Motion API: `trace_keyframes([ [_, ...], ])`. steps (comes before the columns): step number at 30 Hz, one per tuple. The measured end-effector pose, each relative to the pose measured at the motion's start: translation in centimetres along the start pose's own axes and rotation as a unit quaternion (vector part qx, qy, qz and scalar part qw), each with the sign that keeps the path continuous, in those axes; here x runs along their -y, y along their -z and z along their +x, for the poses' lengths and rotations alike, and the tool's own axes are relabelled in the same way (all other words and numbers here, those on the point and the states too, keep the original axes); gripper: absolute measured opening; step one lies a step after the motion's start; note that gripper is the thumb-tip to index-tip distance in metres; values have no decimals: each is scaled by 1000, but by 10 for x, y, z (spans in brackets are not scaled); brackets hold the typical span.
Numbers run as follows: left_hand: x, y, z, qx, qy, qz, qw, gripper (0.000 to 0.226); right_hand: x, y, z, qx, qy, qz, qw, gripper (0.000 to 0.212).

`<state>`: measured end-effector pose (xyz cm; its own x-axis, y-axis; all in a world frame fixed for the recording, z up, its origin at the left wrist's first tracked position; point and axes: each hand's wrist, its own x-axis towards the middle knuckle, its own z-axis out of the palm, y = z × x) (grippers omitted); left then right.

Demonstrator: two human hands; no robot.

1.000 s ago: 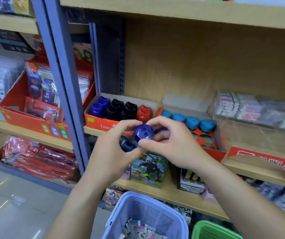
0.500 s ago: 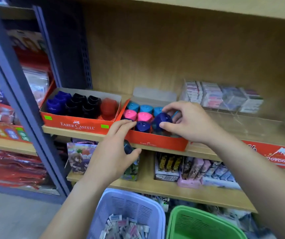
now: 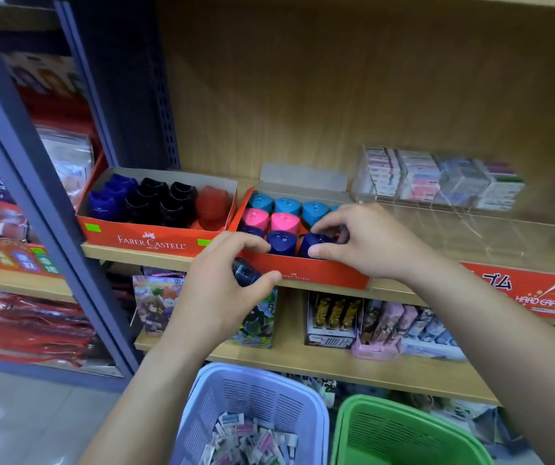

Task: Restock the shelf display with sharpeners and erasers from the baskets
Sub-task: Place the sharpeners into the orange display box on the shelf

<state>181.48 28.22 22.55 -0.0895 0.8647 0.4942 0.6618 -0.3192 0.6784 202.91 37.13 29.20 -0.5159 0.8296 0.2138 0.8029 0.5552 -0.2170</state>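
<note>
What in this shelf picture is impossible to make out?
All in the head view:
- Green basket: its contents, cut off by the bottom edge.
- Dark sharpener: mostly hidden inside the left hand.
- Sharpener tray: right-side slots hidden by the right hand.
- Eraser packs: print too blurred to read.

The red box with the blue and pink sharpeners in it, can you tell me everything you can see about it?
The red box looks like thin cardboard, open on top, its pale lid flap standing up at the back. It sits on the wooden shelf, right of a similar red box. Inside stand rows of rounded sharpeners: light blue at the back, pink in the middle, dark blue in front. The right hand presses a dark blue sharpener into the front row. The left hand, holding another, touches the front wall.
</note>
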Motion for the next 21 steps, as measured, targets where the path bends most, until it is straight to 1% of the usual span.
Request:
trace_keyframes([
  [2, 0, 0, 1, -4, -6, -6, 1000, 28, 2, 0, 2, 14, -8, -11, 1000, 43],
  [4, 0, 0, 1, 2, -4, -8, 1000, 27, 3, 1, 2, 23, -10, -16, 1000, 39],
  [8, -3, 0, 0, 15, 3, -13, 1000, 37, 3, 2, -1, 26, -5, -8, 1000, 29],
  [10, -6, 3, -1, 23, 13, -43, 999, 44, 3, 0, -4, -5, -4, 14, 1000, 28],
  [12, -11, 7, -4, 46, 41, -117, 991, 47, 7, 0, -10, -78, -5, 61, 995, 26],
  [14, -14, 12, -4, 58, 43, -188, 980, 50, 17, -1, -19, -136, 12, 114, 984, 20],
  [15, -16, 14, -5, 61, 33, -210, 975, 52, 23, -2, -24, -139, 21, 158, 977, 19],
  [16, -18, 14, -5, 63, 22, -227, 972, 52, 30, -4, -29, -123, 28, 213, 969, 18],
  [18, -21, 14, -4, 57, 1, -263, 963, 51, 41, -7, -37, -71, 37, 301, 950, 20],
  [20, -23, 13, -3, 40, -7, -314, 949, 47, 46, -9, -41, -41, 43, 348, 936, 27],
  [21, -23, 13, -2, 35, -6, -343, 939, 44, 46, -9, -43, -38, 44, 370, 927, 32],
])
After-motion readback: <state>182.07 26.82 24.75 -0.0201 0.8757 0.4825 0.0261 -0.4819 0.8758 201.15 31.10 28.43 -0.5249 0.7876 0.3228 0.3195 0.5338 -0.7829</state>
